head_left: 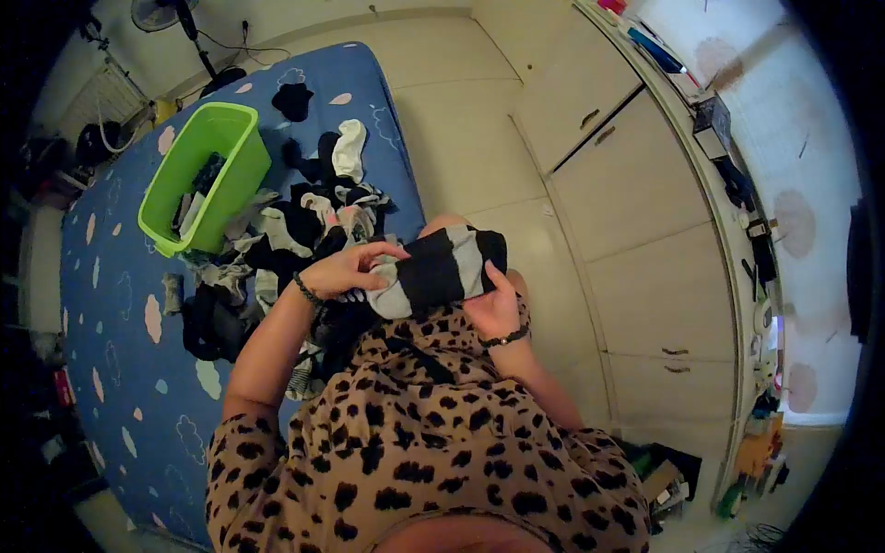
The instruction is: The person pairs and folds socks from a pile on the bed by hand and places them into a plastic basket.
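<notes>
A black and grey striped sock (433,275) is stretched out flat between my hands, above my lap. At its left end, the grey part, my left hand (355,269) grips it with thumb and fingers. My right hand (495,304) holds the black end from below, thumb on top and the other fingers mostly hidden behind the fabric. Just left of my hands lies a heap of loose socks (286,226) in black, white and grey on the bed.
A green plastic basket (244,129) with a few folded socks inside stands on the blue patterned bed (129,304). A black sock (293,101) lies apart near the bed's far edge. Cabinets (645,203) line the right side, and a fan (157,13) stands behind the bed.
</notes>
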Demonstrator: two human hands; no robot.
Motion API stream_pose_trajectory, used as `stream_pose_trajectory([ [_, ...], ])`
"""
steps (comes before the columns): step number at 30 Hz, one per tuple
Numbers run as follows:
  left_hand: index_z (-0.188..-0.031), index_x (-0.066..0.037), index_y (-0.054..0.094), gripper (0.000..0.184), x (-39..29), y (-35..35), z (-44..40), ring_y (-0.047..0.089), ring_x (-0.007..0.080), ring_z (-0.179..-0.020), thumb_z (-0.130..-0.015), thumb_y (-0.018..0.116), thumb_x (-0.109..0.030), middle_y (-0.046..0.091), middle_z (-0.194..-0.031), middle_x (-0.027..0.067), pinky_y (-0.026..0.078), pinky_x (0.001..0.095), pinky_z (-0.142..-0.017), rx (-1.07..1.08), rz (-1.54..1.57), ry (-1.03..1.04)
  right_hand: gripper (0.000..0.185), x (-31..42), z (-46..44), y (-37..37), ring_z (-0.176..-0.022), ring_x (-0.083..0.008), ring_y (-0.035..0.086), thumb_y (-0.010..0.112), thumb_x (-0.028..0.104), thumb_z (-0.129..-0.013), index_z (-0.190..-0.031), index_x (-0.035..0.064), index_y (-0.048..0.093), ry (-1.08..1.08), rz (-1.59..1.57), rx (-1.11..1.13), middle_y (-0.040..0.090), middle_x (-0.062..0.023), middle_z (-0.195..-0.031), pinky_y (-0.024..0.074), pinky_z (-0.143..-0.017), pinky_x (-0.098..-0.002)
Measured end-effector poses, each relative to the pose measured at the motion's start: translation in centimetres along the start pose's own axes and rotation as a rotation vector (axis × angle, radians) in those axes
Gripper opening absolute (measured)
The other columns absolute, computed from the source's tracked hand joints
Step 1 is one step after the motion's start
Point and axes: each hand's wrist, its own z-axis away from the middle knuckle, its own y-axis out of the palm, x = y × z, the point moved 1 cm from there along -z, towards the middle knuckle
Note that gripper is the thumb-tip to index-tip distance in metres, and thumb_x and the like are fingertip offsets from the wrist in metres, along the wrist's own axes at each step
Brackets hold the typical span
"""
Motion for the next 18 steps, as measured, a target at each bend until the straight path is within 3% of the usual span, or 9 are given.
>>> stream_pose_trajectory([
  [1, -0.136, -0.003, 0.043, 0.059, 1.1, -0.7, 0.2, 0.054, 0.0058, -0.101, -0.082, 0.066, -0.007, 0.059, -0.119, 0.0006, 0.045, 0.0227, -0.087, 0.034, 0.02, 0.033, 0.041, 0.3, -0.6, -1.6, -0.126, -0.0287, 0.046, 0.053, 0.017, -0.094, -0.132, 0.0027, 0.047, -0.048, 0.053, -0.088, 0.051, -0.0105, -0.134, 0.032, -0.11, -0.0438],
  [3, -0.138, -0.004, 0.039, 0.063, 2.2, -1.1, 0.5, 0.053, 0.0063, -0.105, -0.079, 0.06, -0.002, 0.056, -0.121, 0.0002, 0.044, 0.0242, -0.091, 0.028, -0.09, 0.021, 0.035, 1.0, -2.0, -5.7, -0.122, -0.0268, 0.049, 0.054, 0.013, -0.093, -0.126, 0.0026, 0.05, -0.145, 0.49, -0.059, 0.054, -0.0099, -0.129, 0.0347, -0.108, -0.043],
  [4, -0.136, -0.005, 0.04, 0.063, 1.9, -0.9, 0.9, 0.052, 0.0067, -0.105, -0.076, 0.056, 0.001, 0.054, -0.119, -0.0003, 0.043, 0.0239, -0.09, 0.009, -0.065, -0.003, 0.032, 1.2, -1.7, -5.9, -0.118, -0.0255, 0.051, 0.054, 0.013, -0.093, -0.122, 0.0024, 0.052, -0.321, 0.862, -0.086, 0.056, -0.0099, -0.124, 0.0379, -0.104, -0.0419],
  [5, -0.135, -0.006, 0.042, 0.063, 1.5, -0.7, 1.2, 0.052, 0.007, -0.104, -0.073, 0.052, 0.004, 0.052, -0.118, -0.0009, 0.043, 0.0236, -0.089, -0.009, -0.041, -0.026, 0.027, 1.7, -1.3, -6.1, -0.11, -0.0232, 0.055, 0.055, 0.012, -0.093, -0.118, 0.0018, 0.052, -0.33, 0.855, -0.098, 0.058, -0.0093, -0.117, 0.0424, -0.098, -0.039],
  [6, -0.131, -0.008, 0.044, 0.063, 1.1, -0.7, 1.2, 0.05, 0.0076, -0.093, -0.069, 0.045, 0.006, 0.05, -0.113, -0.0021, 0.041, 0.0221, -0.079, -0.044, -0.057, 0.024, 0.023, 1.8, -0.4, -3.7, -0.102, -0.0208, 0.058, 0.055, 0.011, -0.093, -0.114, 0.0013, 0.053, -0.339, 0.847, -0.11, 0.06, -0.0086, -0.11, 0.0469, -0.092, -0.036],
  [9, -0.128, -0.01, 0.046, 0.059, 1.4, -3.5, -0.3, 0.046, 0.0073, -0.09, -0.071, 0.044, 0.007, 0.051, -0.113, -0.0015, 0.037, 0.0208, -0.075, -0.059, -0.163, 0.142, 0.021, 3.0, -2.0, -6.8, -0.096, -0.0173, 0.06, 0.056, 0.011, -0.093, -0.111, -0.0005, 0.054, -0.352, 0.862, -0.242, 0.061, -0.0083, -0.107, 0.0487, -0.086, -0.0306],
  [11, -0.121, -0.007, 0.05, 0.05, -1.6, -3.9, -0.6, 0.047, 0.0107, -0.104, -0.074, 0.042, 0.004, 0.052, -0.114, 0.0011, 0.038, 0.0247, -0.089, -0.081, -0.417, -0.048, 0.021, 3.3, -2.0, -4.2, -0.095, -0.0158, 0.059, 0.057, 0.011, -0.093, -0.11, -0.0014, 0.054, -0.385, 0.901, -0.232, 0.062, -0.008, -0.105, 0.0483, -0.085, -0.0289],
  [13, -0.12, -0.007, 0.05, 0.043, -1.2, -5.1, -2.4, 0.05, 0.0133, -0.097, -0.078, 0.044, -0.001, 0.054, -0.108, 0.0023, 0.041, 0.0273, -0.085, -0.071, -0.66, 0.109, 0.022, 4.0, -3.2, -3.3, -0.093, -0.0143, 0.059, 0.058, 0.011, -0.093, -0.109, -0.0023, 0.054, -0.422, 0.937, -0.221, 0.062, -0.0077, -0.104, 0.048, -0.083, -0.0273],
  [18, -0.119, -0.007, 0.049, 0.034, 2.9, -6.2, -5.7, 0.05, 0.0144, -0.093, -0.085, 0.045, -0.007, 0.055, -0.099, 0.003, 0.042, 0.0282, -0.082, -0.096, -0.629, -0.027, 0.025, 6.7, -7.6, -9.2, -0.087, -0.0122, 0.059, 0.063, 0.012, -0.09, -0.109, -0.0035, 0.056, -0.512, 1.208, -0.394, 0.063, -0.0069, -0.097, 0.0469, -0.08, -0.0244],
])
